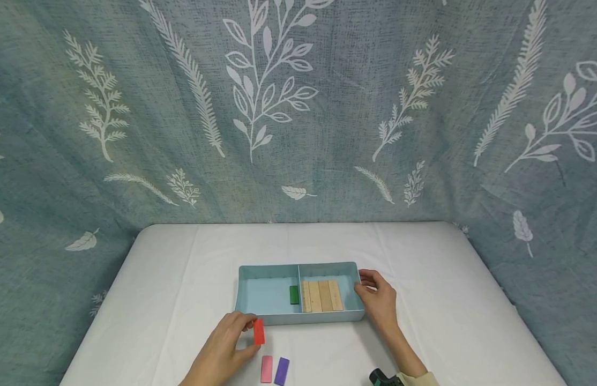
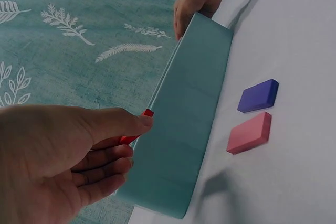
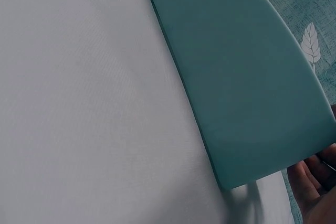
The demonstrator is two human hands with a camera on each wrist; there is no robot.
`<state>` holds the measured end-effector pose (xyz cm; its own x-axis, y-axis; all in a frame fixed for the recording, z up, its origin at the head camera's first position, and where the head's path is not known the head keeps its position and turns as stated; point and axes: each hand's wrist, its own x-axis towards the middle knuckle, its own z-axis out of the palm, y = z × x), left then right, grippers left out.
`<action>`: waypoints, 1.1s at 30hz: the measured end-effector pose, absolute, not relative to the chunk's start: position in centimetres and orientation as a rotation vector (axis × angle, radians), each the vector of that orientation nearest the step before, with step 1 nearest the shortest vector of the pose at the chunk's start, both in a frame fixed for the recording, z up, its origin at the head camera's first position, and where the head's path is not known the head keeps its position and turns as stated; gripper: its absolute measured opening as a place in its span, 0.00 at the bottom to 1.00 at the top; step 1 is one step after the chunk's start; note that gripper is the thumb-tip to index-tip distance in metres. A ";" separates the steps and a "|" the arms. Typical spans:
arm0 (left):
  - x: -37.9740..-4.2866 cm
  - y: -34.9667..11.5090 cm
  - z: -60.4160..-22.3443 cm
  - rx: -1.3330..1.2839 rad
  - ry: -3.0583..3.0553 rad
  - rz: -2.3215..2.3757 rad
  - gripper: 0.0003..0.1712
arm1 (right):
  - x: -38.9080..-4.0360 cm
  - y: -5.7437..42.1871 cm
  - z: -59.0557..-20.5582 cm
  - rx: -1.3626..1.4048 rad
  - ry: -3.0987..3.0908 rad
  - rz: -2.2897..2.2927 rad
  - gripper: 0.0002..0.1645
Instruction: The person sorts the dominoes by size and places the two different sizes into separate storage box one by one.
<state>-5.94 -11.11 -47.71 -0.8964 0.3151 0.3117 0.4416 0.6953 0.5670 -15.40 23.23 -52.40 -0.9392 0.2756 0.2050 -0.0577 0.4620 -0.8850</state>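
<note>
My left hand (image 1: pixel 226 343) pinches a red block (image 1: pixel 259 332) between thumb and fingers, just in front of the light blue two-compartment box (image 1: pixel 308 318). In the left wrist view the red block (image 2: pixel 147 113) shows at the thumb tip, partly hidden by the hand. My right hand (image 1: pixel 379 301) grips the box's right end, its thumb at the rim. A green block (image 1: pixel 294 295) lies in the left compartment against the divider. Several pale wooden blocks (image 1: pixel 325 296) lie side by side in the right compartment.
A pink block (image 1: pixel 267 369) and a purple block (image 1: pixel 281 371) lie on the white tablecloth (image 1: pixel 183 289) in front of the box, beside my left hand. Behind the table hangs a blue-green curtain (image 1: pixel 342 161) with white leaf prints.
</note>
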 end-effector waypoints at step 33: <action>-9.7 -9.6 -47.4 -0.484 -2.687 -1.166 0.24 | -15.4 23.1 -52.2 -0.201 -2.386 1.494 0.19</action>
<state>-9.68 -9.57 -47.38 -0.9323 0.2255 0.2827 0.3606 0.6409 0.6777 -15.44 23.09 -52.24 -0.9397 0.2836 0.1913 -0.0483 0.4437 -0.8949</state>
